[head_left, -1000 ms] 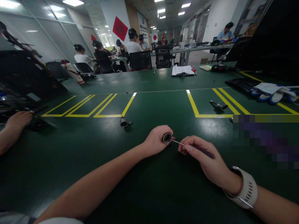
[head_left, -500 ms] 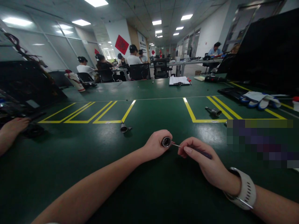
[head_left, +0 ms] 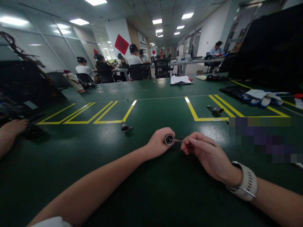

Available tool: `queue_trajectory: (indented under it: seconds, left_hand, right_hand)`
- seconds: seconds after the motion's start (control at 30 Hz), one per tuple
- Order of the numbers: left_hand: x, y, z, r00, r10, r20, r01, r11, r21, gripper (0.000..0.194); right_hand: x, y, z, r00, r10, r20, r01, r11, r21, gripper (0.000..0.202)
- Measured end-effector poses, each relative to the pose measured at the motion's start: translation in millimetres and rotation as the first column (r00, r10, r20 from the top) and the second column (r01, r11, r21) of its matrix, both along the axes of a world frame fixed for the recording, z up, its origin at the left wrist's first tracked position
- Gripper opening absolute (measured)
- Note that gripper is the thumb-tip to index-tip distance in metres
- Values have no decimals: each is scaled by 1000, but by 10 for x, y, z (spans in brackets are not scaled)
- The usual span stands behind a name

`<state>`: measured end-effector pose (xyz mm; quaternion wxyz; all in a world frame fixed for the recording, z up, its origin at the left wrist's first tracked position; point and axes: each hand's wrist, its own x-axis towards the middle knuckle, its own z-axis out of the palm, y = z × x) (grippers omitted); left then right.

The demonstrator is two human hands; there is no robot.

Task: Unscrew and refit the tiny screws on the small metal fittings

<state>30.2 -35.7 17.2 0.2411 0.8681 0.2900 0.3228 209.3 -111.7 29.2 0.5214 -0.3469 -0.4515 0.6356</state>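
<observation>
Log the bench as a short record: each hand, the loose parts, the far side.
left hand: the left hand grips a metal cup, open end showing
right hand: the right hand pinches a thin rod, tip at the cup's opening
loose parts: left metal part; right metal part, inside yellow tape
far side: clipboard; gloves farther right

Gloves [head_left: 262, 97] and papers [head_left: 180, 79] on our green table [head_left: 156, 192]

Toward the right we see the gloves, white and blue; farther back, the papers lie on a clipboard [head_left: 181, 83], with black chairs [head_left: 140, 72] and seated people [head_left: 134, 59] beyond.
</observation>
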Motion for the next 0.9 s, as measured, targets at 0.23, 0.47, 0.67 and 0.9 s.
queue_trajectory:
  seconds: [0.23, 0.47, 0.67, 0.9]
  left_hand:
    - [-11, -11, -8, 992, -2, -125, 9, 998, 57, 7]
    - [-25, -1, 0, 979, 26, -203, -14, 998, 61, 8]
    - [-11, 9, 61, 958, 15, -285, -4, 999, 40, 6]
    - [12, 97, 62, 955, -20, -297, 21, 1000, -1, 6]
  right_hand:
    - [-1, 3, -4, 995, -30, 98, 23, 997, 75, 16]
    - [15, 25, 10, 999, -43, 20, 43, 999, -27, 17]
    - [19, 32, 17, 997, -82, 0, 82, 996, -39, 16]
    - [43, 54, 8, 995, -96, -16, 95, 995, -40, 17]
